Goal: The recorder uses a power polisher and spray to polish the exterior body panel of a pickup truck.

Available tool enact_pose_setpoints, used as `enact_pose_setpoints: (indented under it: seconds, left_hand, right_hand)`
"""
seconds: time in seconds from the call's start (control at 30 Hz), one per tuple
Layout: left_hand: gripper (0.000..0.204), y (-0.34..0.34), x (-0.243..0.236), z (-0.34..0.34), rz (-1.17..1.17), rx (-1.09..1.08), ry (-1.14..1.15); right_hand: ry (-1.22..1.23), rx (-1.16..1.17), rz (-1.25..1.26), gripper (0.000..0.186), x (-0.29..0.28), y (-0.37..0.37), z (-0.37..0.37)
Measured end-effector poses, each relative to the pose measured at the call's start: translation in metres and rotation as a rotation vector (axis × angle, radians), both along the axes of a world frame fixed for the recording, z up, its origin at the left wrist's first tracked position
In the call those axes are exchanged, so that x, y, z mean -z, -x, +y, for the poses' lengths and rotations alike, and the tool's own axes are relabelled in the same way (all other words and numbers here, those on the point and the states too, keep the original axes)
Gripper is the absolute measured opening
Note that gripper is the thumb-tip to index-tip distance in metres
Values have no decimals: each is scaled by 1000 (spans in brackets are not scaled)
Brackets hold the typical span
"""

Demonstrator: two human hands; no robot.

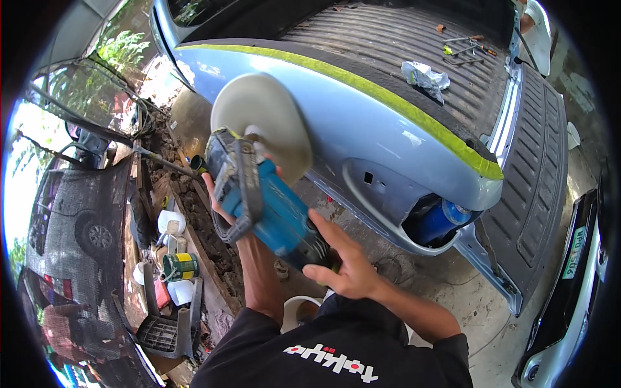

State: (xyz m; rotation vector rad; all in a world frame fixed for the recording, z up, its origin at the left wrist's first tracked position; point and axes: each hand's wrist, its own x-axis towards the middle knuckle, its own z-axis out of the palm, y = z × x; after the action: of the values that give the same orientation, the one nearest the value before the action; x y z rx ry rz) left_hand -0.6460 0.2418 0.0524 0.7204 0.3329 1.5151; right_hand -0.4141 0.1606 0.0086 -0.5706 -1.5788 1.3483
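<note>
Fabric of a black T-shirt (pixel 259 355) fills the lower edge, with both bare forearms reaching forward from its sleeves. The right hand (pixel 349 262) has its fingers closed round the dark rear end of a teal power polisher (pixel 278 207), the thumb on the near side. The left hand (pixel 217 202) grips the front of the same tool, partly hidden behind its black loop handle (pixel 249 187). The polisher slants up and to the left, ending in a round, pale grey pad (pixel 259 110). That pad overlaps the light blue side panel (pixel 388 149) of a pickup; whether they touch, I cannot tell.

Below the tool, a white bucket (pixel 299 309) shows between the forearms. To the left, a grey plastic chair (pixel 165 333) stands near a green can (pixel 181 266) and white containers. Yellow-green tape (pixel 362 84) runs along the panel's upper edge, and a blue cylinder (pixel 446 220) sits in the opening at its rear end. Beyond, the ribbed truck bed (pixel 362 39) holds a crumpled plastic bag (pixel 425 77) and metal tools (pixel 466 50). Farther off, at upper right, another person (pixel 538 39) in white is partly visible.
</note>
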Motion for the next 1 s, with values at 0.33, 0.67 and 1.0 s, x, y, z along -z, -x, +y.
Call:
enact_pose_setpoints:
  seconds: [0.33, 0.67, 1.0]
  left_hand:
    - [94, -73, 35, -67, -182, -126, 61]
    - [96, -186, -22, -135, -86, 6, -1]
    - [87, -188, -43, -146, 215, -277, 77]
  right_hand:
    - [53, -175, -230, 99, -40, -89, -40]
    - [58, -85, -191, 111, -41, -186, -131]
    - [161, -222, -1, 110, -33, -193, -126]
